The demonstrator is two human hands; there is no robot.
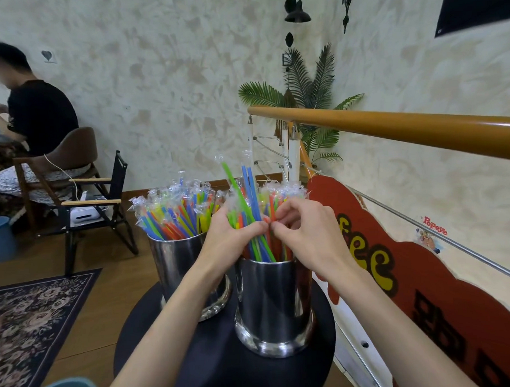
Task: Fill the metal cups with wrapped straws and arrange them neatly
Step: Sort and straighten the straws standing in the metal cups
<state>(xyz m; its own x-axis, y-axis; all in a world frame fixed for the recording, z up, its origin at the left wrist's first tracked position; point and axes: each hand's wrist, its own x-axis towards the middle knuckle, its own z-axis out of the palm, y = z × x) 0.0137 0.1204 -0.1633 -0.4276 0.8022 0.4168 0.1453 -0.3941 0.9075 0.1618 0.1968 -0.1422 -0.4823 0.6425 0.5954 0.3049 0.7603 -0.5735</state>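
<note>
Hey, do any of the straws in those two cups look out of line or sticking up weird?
Yes. In the right cup, a green straw and two blue straws poke well above the rest and lean left. Both hands, left and right, grip that bundle. The left cup looks even.

A small sticker [435,230] on the pale wall at the right reads "Popeye" in red letters above a little cartoon figure. The red cloud-shaped sign board [427,288] below the handrail carries large yellow letters outlined in dark brown, of which "ec" shows beside the right forearm; the dark characters lower on the board cannot be made out.
</note>
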